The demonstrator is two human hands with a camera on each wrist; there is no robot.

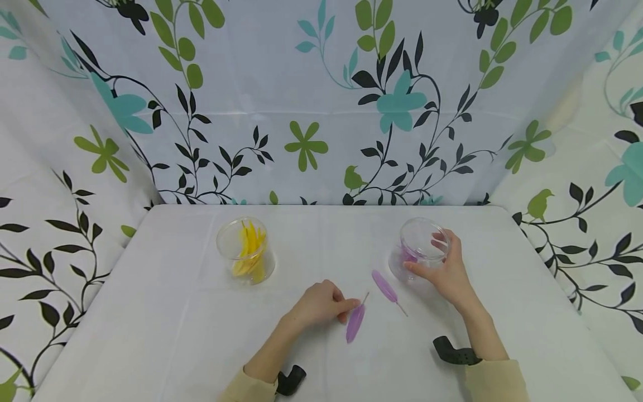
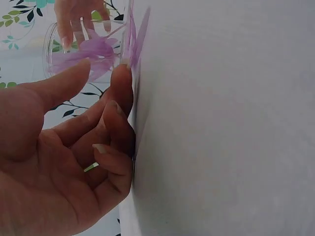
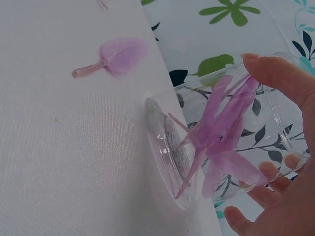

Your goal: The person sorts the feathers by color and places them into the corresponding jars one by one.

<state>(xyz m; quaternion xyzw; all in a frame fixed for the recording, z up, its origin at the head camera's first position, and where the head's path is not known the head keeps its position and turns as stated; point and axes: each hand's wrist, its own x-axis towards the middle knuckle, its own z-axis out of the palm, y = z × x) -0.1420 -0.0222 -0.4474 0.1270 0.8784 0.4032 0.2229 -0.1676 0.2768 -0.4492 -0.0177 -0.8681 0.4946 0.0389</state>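
A clear plastic jar [image 1: 399, 268] stands on the right of the table, held by my right hand [image 1: 454, 276], thumb at the near side and fingers round the far side. Inside it, purple feathers [image 3: 221, 132] lean against the wall in the right wrist view. My left hand [image 1: 321, 304] rests low at the tabletop beside a loose purple feather [image 1: 355, 324]. In the left wrist view its fingers are loosely bent, and a gap shows between thumb and index fingertip. Another purple feather [image 1: 384, 285] lies between that one and the jar.
A second clear jar [image 1: 225, 248] with several yellow feathers [image 1: 253, 248] stands at the back left of the white-covered table [image 1: 176, 324]. Leaf-patterned curtains [image 1: 241, 111] hang behind and on both sides. A black wrist mount [image 1: 454, 353] sits on each forearm.
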